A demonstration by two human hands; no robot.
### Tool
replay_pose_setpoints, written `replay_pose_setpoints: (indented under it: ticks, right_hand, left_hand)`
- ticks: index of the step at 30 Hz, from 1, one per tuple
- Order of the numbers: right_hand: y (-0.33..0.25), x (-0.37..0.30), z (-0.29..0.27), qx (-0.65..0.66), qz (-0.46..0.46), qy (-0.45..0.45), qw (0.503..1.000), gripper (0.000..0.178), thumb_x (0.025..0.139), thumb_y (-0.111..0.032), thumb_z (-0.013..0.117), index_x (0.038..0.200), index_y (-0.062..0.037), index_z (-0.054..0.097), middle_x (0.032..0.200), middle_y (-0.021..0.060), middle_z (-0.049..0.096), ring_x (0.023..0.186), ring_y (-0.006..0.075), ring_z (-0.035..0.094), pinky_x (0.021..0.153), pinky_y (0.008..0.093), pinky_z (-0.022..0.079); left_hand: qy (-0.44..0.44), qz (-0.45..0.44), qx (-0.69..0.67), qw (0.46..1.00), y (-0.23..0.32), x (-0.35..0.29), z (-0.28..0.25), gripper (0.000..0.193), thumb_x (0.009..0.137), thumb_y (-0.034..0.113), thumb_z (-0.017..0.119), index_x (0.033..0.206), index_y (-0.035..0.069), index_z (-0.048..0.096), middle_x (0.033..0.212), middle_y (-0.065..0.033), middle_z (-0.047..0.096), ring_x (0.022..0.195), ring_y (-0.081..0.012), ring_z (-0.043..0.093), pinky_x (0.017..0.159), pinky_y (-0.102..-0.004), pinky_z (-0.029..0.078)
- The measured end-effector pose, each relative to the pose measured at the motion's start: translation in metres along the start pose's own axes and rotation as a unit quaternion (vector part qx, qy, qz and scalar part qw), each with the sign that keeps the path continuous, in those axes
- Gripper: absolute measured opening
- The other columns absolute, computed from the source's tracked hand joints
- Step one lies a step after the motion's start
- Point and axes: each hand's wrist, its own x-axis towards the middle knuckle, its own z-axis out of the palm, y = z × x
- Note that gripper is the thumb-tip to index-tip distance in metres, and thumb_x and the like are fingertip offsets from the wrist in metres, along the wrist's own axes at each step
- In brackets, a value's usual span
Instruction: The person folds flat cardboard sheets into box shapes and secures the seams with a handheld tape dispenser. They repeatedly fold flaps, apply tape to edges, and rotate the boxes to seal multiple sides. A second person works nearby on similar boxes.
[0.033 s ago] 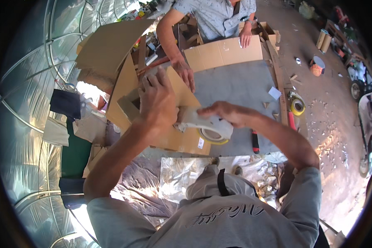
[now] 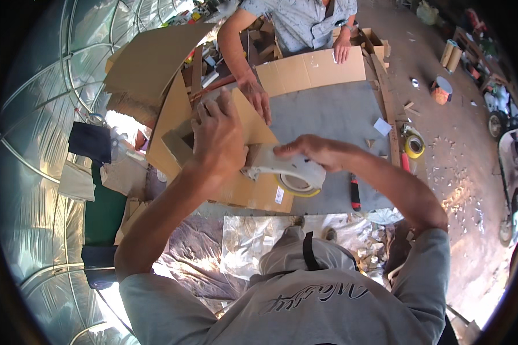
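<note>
My left hand [image 2: 217, 135] presses on an open brown cardboard box [image 2: 244, 187], its fingers bent over the box's upper part. In my right hand [image 2: 313, 152] is a white tape dispenser [image 2: 296, 171] carrying a roll of packing tape with a yellow rim. The dispenser's front end lies against the box, close to my left thumb. My left hand and forearm hide part of the box. Across the table, a co-worker's hand [image 2: 256, 100] rests beside the box, and the other hand [image 2: 342, 50] holds the top edge of a flat cardboard piece [image 2: 311, 72].
On the grey tabletop [image 2: 328, 115] lie a red-and-black tool [image 2: 355, 195] and a white paper scrap [image 2: 382, 127]. Another tape dispenser [image 2: 412, 144] is at the right edge. Large cardboard sheets [image 2: 152, 60] stand at the far left. A bucket [image 2: 441, 90] stands on the floor.
The tape dispenser and my right hand sit very slightly higher in the picture. My left hand keeps its place on the box.
</note>
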Motion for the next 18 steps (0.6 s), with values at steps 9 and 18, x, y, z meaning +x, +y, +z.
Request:
replay_pose_setpoints:
  ticks: [9,18]
  right_hand:
    - [-0.056,-0.028,0.012,-0.233,-0.01,0.006,0.972,0.051,0.094,-0.044,0.066,0.126,-0.0054,0.071,0.116,0.0127,0.073,0.101,0.0223,0.068,0.087,0.0412,0.055]
    - [-0.003,-0.029,-0.011,-0.43,-0.141,0.094,0.887,0.058,0.089,-0.051,0.063,0.093,0.0069,0.07,0.079,0.0194,0.066,0.074,0.0281,0.059,0.073,0.0482,0.047]
  left_hand:
    - [-0.025,-0.001,0.101,0.995,0.008,0.008,-0.001,0.122,0.072,0.018,0.091,0.163,0.001,0.013,0.129,-0.039,0.047,0.12,-0.0552,0.054,0.099,-0.0544,0.051]
    - [-0.036,-0.012,0.126,0.991,0.007,0.008,-0.014,0.135,0.061,0.03,0.098,0.164,0.004,0.014,0.132,-0.0347,0.049,0.12,-0.0517,0.056,0.1,-0.0524,0.053]
